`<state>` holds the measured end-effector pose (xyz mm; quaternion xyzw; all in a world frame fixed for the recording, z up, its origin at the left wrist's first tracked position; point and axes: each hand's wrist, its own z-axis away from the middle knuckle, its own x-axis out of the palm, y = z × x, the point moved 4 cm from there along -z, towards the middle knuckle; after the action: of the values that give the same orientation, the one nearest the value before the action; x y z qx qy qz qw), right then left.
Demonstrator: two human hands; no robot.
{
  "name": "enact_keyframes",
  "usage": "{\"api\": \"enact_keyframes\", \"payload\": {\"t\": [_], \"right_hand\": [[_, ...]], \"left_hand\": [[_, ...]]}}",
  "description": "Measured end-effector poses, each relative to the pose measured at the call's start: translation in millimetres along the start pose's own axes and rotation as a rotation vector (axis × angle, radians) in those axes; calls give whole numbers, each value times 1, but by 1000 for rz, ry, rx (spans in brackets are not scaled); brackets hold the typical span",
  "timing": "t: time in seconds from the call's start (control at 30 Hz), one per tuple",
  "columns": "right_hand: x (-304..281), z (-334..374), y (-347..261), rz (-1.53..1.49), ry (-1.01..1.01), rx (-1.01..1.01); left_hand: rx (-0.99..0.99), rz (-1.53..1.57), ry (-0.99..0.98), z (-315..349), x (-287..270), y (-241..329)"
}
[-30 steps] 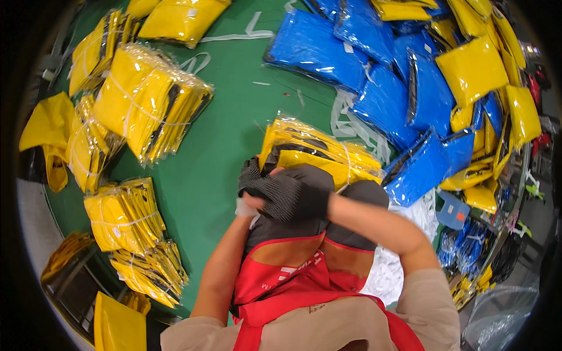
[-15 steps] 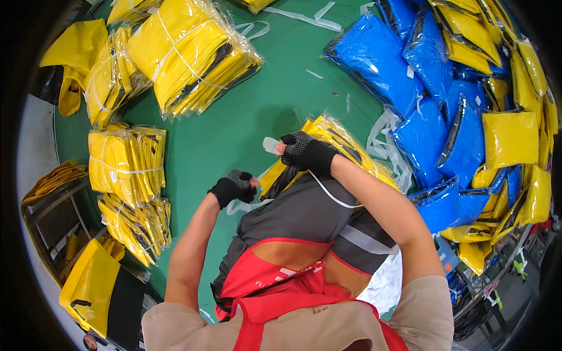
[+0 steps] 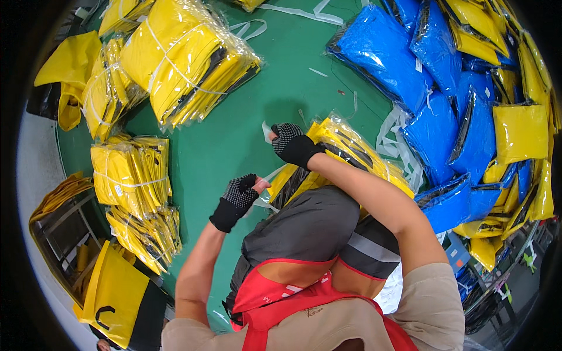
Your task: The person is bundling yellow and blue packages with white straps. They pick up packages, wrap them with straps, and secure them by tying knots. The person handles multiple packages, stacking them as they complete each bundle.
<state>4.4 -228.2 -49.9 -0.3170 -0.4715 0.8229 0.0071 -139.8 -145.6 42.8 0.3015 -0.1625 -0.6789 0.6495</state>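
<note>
Left hand (image 3: 239, 195) and right hand (image 3: 289, 141) are gripping flat white plastic strap (image 3: 273, 174), apparently tying the oblong yellow film-wrapped stack (image 3: 345, 136) at one o'clock; tightening is requiring even tension.

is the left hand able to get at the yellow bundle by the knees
Probably yes: the left hand is close beside the yellow bundle, nothing bulky between, though its fingers hold a white strip.

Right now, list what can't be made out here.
Head view:
Part of the nearest yellow plastic-wrapped bundle: hidden by dark grey trousers and right forearm.
White strip inside the black-gloved right hand: hidden by curled fingers.
Upper-middle yellow bundle: cut off by top edge.
White label at left: too small to read.
</note>
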Motion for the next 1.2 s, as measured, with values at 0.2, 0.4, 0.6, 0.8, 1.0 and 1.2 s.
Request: {"api": "enact_keyframes", "payload": {"t": [0.2, 0.4, 0.6, 0.8, 1.0, 1.2], "right_hand": [[0, -3, -6, -148, 15, 91], [18, -32, 33, -211, -40, 167], [26, -38, 25, -249, -312, 20], [10, -18, 4, 36, -576, -289], [-2, -2, -12, 70, -739, -274], [0, 6, -2, -239, -782, -466]], "left_hand": [[31, 200, 185, 12, 42, 28], [-178, 119, 159, 12, 48, 64], [-231, -15, 120, 13, 7, 77], [-313, 525, 93, 12, -38, 80], [150, 68, 26, 6, -22, 94], [217, 213, 102, -63, -15, 17]]}}
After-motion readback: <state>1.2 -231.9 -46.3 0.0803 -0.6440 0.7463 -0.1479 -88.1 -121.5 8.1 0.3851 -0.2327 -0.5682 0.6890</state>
